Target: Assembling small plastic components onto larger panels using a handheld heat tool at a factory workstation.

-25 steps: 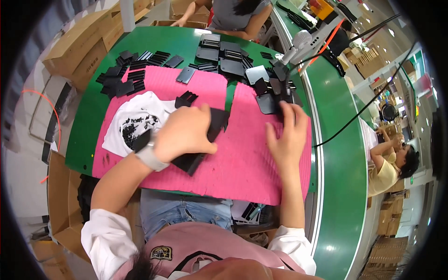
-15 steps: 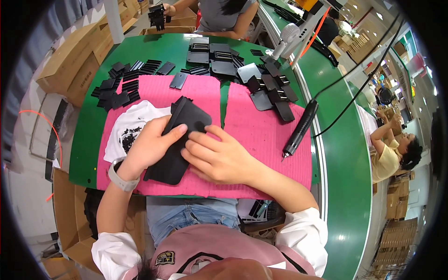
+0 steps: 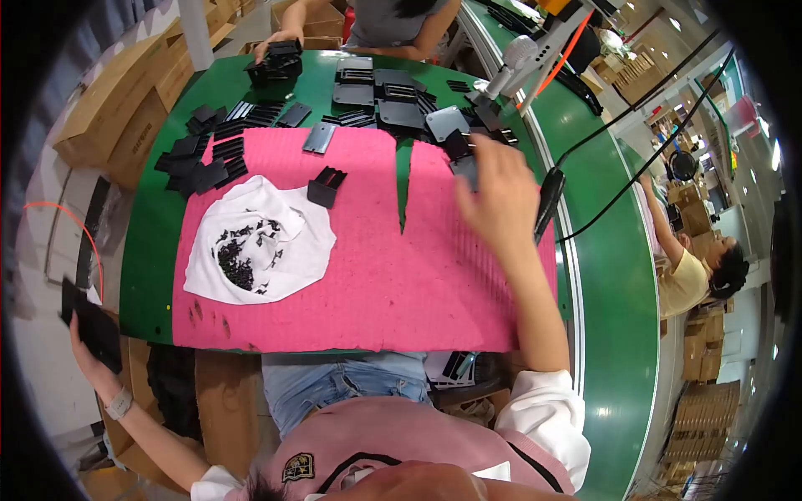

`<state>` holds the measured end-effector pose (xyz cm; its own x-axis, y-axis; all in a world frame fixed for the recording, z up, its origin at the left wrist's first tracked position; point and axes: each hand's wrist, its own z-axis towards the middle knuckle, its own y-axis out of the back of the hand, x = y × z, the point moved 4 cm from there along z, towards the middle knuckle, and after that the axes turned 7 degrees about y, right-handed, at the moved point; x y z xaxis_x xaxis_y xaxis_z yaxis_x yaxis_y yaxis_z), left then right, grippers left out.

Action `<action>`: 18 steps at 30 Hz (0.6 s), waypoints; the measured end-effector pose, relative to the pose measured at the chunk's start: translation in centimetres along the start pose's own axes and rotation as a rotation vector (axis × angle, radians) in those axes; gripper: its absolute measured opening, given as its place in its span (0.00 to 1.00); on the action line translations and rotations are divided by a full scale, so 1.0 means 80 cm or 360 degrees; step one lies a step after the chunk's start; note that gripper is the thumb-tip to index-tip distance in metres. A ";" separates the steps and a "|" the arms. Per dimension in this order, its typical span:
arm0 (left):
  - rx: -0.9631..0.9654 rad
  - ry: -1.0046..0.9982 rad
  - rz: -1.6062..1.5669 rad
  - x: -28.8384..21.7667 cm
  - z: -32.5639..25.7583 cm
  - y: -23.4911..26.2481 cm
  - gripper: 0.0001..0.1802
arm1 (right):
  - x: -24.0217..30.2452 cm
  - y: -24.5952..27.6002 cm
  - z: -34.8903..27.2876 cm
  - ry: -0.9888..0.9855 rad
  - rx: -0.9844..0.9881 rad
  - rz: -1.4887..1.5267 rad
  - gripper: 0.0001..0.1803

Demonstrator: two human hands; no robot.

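Note:
Far out to the left, beyond the table edge, my left hand grips a flat black plastic panel above an open cardboard box. My right hand is over the black plates at the table's right side, thumb apart from the fingers; the fingertips partly cover the parts, and contact is hard to make out. Beside that hand, a black electric screwdriver hangs on its cord. A white cloth bearing a heap of small black screws lies on the pink mat, near a small black slotted part.
Black plates and slotted strips lie along the mat's far left edge. Hinged black plates stand at the far middle. Across the green table, another person's hand holds a black part. A white fan stands at the right.
My left hand has carried the black panel from above the mat out to the left. My right hand has let go of it and moved right to the plates. The cloth is uncovered.

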<state>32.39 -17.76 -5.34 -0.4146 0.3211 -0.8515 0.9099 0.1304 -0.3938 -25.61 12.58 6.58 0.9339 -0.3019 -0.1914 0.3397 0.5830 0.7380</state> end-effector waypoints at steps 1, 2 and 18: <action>-0.0314 -0.0055 -0.0024 0.013 0.014 0.050 0.15 | -0.029 -0.018 -0.012 -0.0158 0.0139 -0.0214 0.31; -0.0311 -0.0045 -0.0026 0.054 0.023 0.150 0.15 | -0.061 -0.026 -0.029 -0.0328 0.0276 -0.0440 0.34; -0.0711 -0.0414 0.0013 0.132 0.001 0.163 0.13 | -0.062 -0.010 -0.036 -0.0769 -0.0108 0.0674 0.23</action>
<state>39.86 -12.78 -19.51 -0.3457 0.0875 -0.9342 0.8073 0.5353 -0.2486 -30.15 15.81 5.07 0.8385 -0.3318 0.4322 -0.0262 0.7676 0.6403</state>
